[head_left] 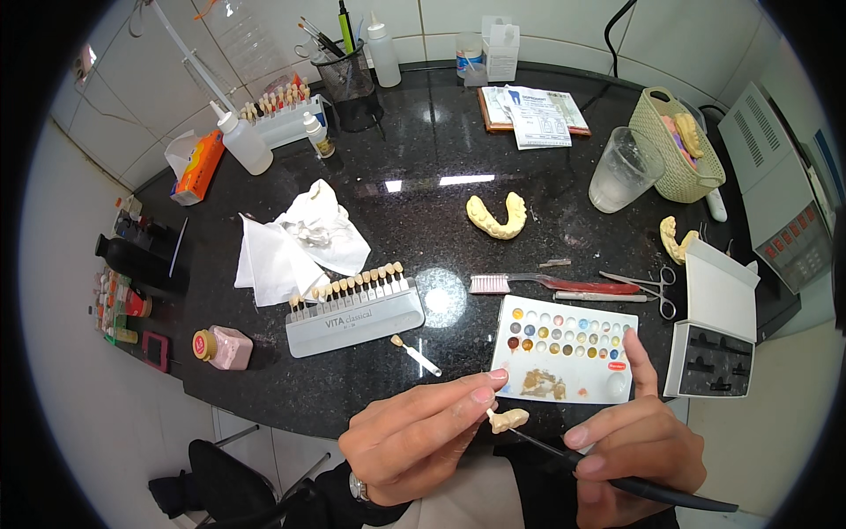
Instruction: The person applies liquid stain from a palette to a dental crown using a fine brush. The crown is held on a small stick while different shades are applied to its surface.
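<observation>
My left hand [414, 432] pinches a small tooth-coloured dental bridge [511, 420] near the counter's front edge; the exact hold is hidden behind the fingertips. My right hand [641, 445] grips a fine brush [679, 495] with a black handle, its thin tip at the underside of the bridge. Just beyond both hands lies a white paint palette [599, 389] with rows of coloured wells and a brownish smear. Left of it stand a grey tooth shade guide [357, 324] and one loose shade tab [421, 359].
Past the palette lie a toothbrush [564, 283] and scissor-handled forceps [667, 291]. A plaster dental cast [499, 226] rests mid-counter. On the right are an open box [718, 295], a cup [621, 172] and a basket [656, 132]; on the left, crumpled tissues [308, 234] and a pink jar [231, 347].
</observation>
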`<state>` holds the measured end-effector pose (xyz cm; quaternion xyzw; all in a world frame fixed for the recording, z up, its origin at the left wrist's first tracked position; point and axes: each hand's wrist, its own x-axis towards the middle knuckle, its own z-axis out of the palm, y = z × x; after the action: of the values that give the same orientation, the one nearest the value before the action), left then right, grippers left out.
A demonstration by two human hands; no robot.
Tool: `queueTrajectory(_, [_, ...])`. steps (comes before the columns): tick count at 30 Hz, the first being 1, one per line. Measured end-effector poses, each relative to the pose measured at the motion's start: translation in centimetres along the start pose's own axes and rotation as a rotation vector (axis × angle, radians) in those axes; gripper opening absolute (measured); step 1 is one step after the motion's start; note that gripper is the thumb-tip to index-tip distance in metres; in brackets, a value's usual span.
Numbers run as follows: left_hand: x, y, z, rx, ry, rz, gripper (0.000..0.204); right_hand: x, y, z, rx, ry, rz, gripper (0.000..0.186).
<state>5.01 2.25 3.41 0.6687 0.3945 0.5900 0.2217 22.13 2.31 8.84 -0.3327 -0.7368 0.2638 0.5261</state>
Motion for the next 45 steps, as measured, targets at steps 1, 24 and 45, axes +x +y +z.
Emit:
queueTrajectory(1, [-0.08, -0.05, -0.04, 0.006, 0.004, -0.003, 0.033, -0.03, 0.14, 0.06, 0.015, -0.006, -0.001, 0.009])
queueTrajectory(24, [0.07, 0.07, 0.26, -0.013, -0.004, 0.003, 0.033, -0.07, -0.30, -0.39, 0.001, 0.008, 0.027, 0.006])
queueTrajectory(45, [0.16, 0.19, 0.40, -0.008, -0.004, 0.007, 0.032, 0.01, -0.24, -0.81, -0.017, -0.012, 0.002, 0.003])
